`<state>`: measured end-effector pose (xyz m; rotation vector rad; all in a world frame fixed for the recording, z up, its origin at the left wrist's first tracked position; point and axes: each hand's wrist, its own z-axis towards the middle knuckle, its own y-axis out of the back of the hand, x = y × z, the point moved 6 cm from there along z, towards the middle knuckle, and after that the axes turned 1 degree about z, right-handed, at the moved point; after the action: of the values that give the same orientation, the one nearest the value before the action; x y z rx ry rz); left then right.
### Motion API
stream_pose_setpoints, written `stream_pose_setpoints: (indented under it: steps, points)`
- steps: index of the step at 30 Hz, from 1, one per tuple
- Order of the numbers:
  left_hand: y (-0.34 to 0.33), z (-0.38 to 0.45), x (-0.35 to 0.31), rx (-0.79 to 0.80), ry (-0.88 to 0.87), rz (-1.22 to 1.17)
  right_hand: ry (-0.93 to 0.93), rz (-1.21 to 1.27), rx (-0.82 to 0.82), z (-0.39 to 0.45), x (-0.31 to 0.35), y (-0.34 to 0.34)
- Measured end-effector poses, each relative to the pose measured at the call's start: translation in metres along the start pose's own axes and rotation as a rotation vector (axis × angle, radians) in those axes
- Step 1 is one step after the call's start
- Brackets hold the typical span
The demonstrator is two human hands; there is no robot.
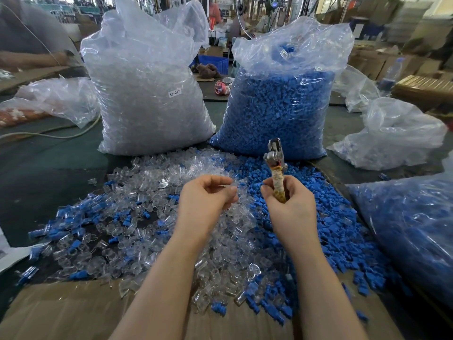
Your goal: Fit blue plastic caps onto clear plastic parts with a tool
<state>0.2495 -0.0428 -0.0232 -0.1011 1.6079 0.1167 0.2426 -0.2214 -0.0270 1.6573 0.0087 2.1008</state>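
Left to right: loose clear plastic parts (137,231) heaped on table; left hand (208,195) curled, pinching one clear part (229,187); right hand (289,204) gripping wrapped handle of upright tool (275,165); blue caps (326,224) piled beside. Parts probably light, stiff, slippery: best pinched across body.

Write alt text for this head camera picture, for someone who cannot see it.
A person's right hand holds a metal tool upright while the left hand pinches a clear plastic part, above a loose pile of clear parts and blue caps. Behind stand two big bags, one of each.
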Motion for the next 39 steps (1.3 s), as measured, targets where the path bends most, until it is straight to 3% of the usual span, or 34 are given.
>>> stream_pose_setpoints:
  steps: [8,21,30,39]
  points:
    - [-0.011,-0.005,0.001,0.049,0.082,-0.189,0.093,0.078,0.032,-0.004,0.012,-0.007]
    - [-0.014,-0.011,-0.010,0.047,0.040,-0.211,0.145,0.067,-0.005,-0.009,0.016,-0.009]
    - [-0.014,-0.013,-0.019,-0.005,-0.086,-0.042,0.104,0.067,-0.023,-0.009,0.018,-0.010]
    - [-0.010,-0.012,-0.020,-0.083,-0.216,0.124,-0.001,0.165,0.095,-0.009,0.017,-0.012]
